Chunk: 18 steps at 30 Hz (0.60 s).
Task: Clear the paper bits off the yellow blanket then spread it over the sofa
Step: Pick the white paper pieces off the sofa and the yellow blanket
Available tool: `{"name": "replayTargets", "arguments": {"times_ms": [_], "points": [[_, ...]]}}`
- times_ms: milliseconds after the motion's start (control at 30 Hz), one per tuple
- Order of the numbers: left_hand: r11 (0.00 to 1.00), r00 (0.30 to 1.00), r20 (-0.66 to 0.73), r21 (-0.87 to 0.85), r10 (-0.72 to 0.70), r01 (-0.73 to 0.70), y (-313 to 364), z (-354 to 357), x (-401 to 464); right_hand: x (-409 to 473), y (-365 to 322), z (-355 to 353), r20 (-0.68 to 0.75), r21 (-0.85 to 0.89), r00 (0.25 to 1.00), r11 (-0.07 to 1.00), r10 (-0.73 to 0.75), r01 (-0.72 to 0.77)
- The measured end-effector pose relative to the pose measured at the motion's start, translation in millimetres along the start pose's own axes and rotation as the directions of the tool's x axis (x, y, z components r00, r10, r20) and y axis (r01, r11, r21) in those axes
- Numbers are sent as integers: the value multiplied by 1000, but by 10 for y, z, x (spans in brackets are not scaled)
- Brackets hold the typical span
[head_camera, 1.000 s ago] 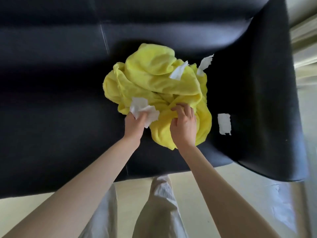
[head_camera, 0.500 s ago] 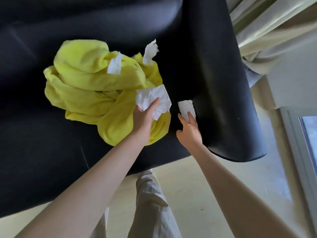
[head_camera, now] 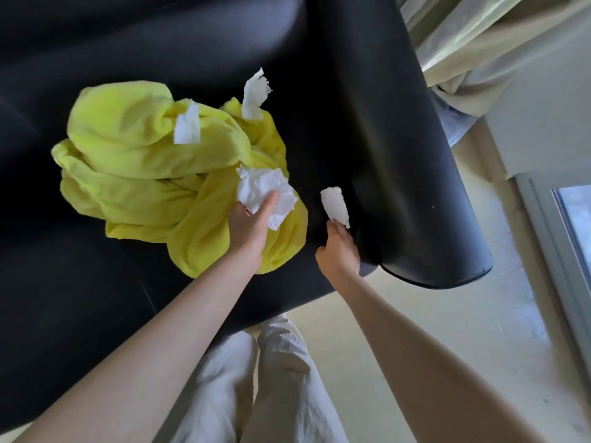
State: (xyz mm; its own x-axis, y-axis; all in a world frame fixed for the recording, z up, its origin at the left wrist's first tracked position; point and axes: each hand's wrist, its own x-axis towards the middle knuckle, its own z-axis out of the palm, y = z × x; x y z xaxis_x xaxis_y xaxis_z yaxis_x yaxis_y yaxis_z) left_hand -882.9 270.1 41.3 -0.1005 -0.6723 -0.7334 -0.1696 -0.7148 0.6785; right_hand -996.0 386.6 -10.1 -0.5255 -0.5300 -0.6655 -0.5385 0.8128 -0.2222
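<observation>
While the yellow blanket (head_camera: 166, 180) is lying bunched in a crumpled heap on the seat of the black sofa (head_camera: 367, 129), both hands are working at its near-right edge. Left hand (head_camera: 248, 227) is hovering over the blanket's lower right folds, fingers curled round a crumpled wad of white paper (head_camera: 263, 193), thumb pressing across its front. Right hand (head_camera: 339, 251) is sitting just beside the blanket's right edge, over bare seat cushion and close to the sofa's armrest, fingertips pinching the lower end of a smaller white paper piece (head_camera: 334, 203) that is standing up from the grip. Two more bits are resting on the blanket: one torn scrap (head_camera: 187, 129) is lying on the top fold near the heap's middle, and another ragged scrap (head_camera: 254, 94) is sticking up at the blanket's far right corner, its upper half showing against the dark backrest. Blanket is touching the seat only, not the armrest. Beyond the sofa's armrest, pale curtains (head_camera: 479, 36) are hanging down toward a cream floor (head_camera: 431, 321), and a window frame (head_camera: 556, 238) is showing past them at the edge. Nearer than the sofa's front edge, the person's legs in light trousers (head_camera: 281, 378) are showing, blurred.
</observation>
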Motion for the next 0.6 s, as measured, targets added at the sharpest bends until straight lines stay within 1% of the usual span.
{"name": "replayTargets", "arguments": {"times_ms": [100,200,267,300,400,467,500,567,600], "points": [[1000,1000,5,-16,-3,3,84,-106,27,-77,-172,-13,-169,176,986,984,-6,36],[998,999,-36,-59,-27,25,232,-211,92,-147,-453,-105,-286,233,957,965,-48,118],[998,998,-59,-49,-33,30,373,-302,142,-213,-696,-194,-374,196,919,957,-127,212],[999,997,-72,-31,-32,29,424,-342,172,-247,-809,-236,-424,166,887,947,-184,276],[999,994,-107,-33,-21,17,551,-463,255,-350,-1152,-359,-568,34,741,890,-358,455],[989,995,-80,-139,-53,42,637,-539,312,-396,-1378,-419,-635,-61,630,842,-447,536],[966,993,-54,-246,-100,84,677,-580,342,-402,-1475,-423,-642,-106,586,814,-495,572],[879,982,11,-443,-191,176,728,-666,391,-393,-1623,-384,-597,-191,532,751,-600,633],[854,977,52,-479,-205,205,729,-698,397,-384,-1664,-348,-553,-218,524,719,-648,660]]}}
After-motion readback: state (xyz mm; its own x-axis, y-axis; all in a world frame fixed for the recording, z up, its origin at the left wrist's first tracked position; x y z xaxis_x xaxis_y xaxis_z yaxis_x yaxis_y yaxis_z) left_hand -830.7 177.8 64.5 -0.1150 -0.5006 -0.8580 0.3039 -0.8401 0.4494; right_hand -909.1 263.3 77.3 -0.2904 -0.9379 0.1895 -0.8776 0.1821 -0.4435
